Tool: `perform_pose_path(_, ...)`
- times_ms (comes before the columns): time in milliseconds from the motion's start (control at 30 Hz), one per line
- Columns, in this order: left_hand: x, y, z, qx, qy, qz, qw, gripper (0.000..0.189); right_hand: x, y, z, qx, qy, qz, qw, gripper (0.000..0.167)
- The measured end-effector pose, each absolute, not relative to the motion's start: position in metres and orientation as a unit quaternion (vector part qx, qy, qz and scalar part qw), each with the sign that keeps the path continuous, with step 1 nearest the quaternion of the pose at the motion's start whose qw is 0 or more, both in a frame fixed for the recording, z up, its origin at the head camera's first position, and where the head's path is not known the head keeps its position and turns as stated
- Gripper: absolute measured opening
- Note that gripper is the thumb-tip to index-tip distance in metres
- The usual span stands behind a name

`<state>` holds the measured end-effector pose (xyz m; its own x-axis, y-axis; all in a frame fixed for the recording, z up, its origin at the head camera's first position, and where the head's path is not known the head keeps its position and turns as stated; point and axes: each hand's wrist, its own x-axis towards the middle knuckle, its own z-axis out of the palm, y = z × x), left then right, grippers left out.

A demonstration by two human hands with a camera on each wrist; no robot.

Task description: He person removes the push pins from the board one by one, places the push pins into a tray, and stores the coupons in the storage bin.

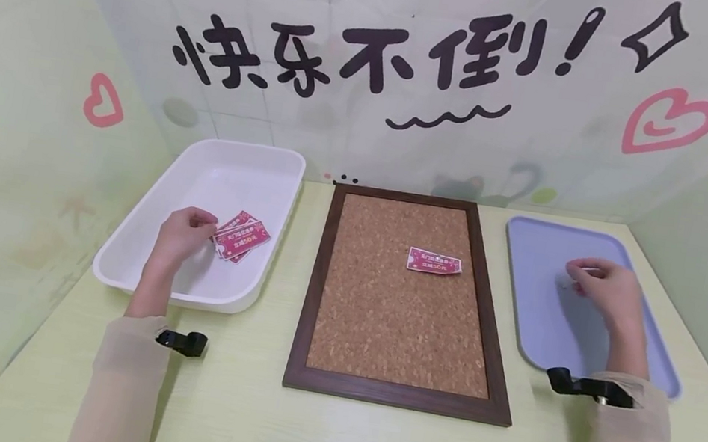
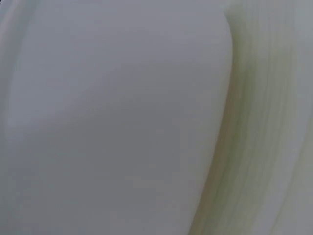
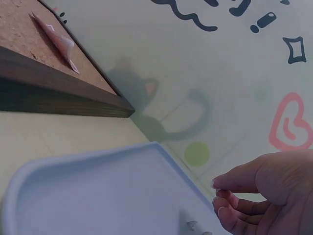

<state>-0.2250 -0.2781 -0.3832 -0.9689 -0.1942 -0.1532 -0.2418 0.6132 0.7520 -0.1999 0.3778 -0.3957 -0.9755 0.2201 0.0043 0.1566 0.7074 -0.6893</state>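
My left hand (image 1: 184, 233) is over the white tray (image 1: 137, 262), thumb and forefinger pinching the left edge of a pink coupon (image 1: 244, 239). That coupon overlaps others in a small fanned pile. In the left wrist view only the blurred tray shows, without the hand. My right hand (image 1: 606, 287) hovers above the blue tray (image 1: 562, 239), fingers loosely bent, thumb tip close to the forefinger. Nothing shows between those fingertips in the right wrist view. Below them on the tray lie small clear-looking pins (image 3: 192, 225). Another pink coupon (image 1: 433, 262) lies on the cork board (image 1: 393, 332).
The cork board's dark wooden frame (image 1: 397, 395) stands between both trays on the pale table (image 1: 231, 415). A printed wall sheet (image 1: 339, 136) closes off the back, with side panels left and right. Black wrist cameras (image 1: 182, 342) are strapped to both sleeves.
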Motion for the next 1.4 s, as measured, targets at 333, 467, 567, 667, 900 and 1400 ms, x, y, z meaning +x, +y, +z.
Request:
perform_pose_path(333, -0.224, -0.253, -0.374, -0.085, 0.888, 0.452, -0.003, 0.033, -0.209, 0.357, -0.386, -0.071, -0.914, 0.394, 0.059, 0.042)
perform_pose_path(467, -0.225, -0.241, -0.371, -0.062, 0.885, 0.461, -0.008, 0.031, -0.211, 0.347, -0.383, -0.058, -0.911, 0.404, 0.063, 0.04)
perform_pose_path(567, -0.226, -0.232, -0.368, -0.042, 0.884, 0.465, -0.013, 0.029, -0.212, 0.34, -0.381, -0.045, -0.909, 0.41, 0.065, 0.04)
perform_pose_path(667, -0.226, -0.223, -0.365, -0.021, 0.883, 0.468, -0.017, 0.028, -0.214, 0.332, -0.379, -0.03, -0.908, 0.412, 0.068, 0.038)
perform_pose_path(900, -0.228, -0.198, -0.36, 0.019, 0.884, 0.466, -0.027, 0.023, -0.217, 0.314, -0.377, 0.006, -0.908, 0.412, 0.07, 0.034)
perform_pose_path(1400, -0.227, -0.15, -0.354, 0.084, 0.881, 0.465, 0.003, 0.018, -0.221, 0.281, -0.373, 0.035, -0.903, 0.425, 0.051, 0.033)
